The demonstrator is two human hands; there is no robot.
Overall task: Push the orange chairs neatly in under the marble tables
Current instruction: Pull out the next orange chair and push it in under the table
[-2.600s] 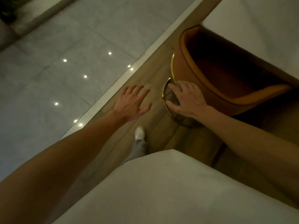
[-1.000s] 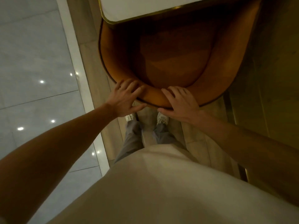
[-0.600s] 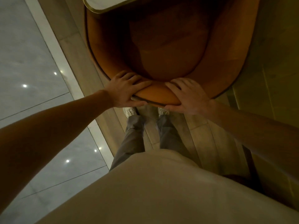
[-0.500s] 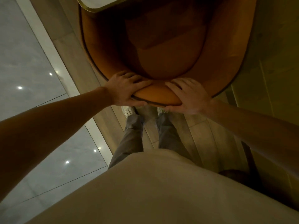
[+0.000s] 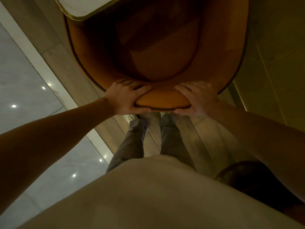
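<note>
Our fingers curl over the top edge of the orange chair backrest, thumbs beneath it, so the left hand and right hand each clamp the rim, side by side. We see the chair's seat reaching under the marble tabletop, whose gold-edged corner overlaps its far left side. Our legs stand on the wooden floor just behind the chair.

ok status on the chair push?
Left hand and right hand both clamped on orange chair backrest. Seat partly under marble table. Nothing visible blocking.
</note>
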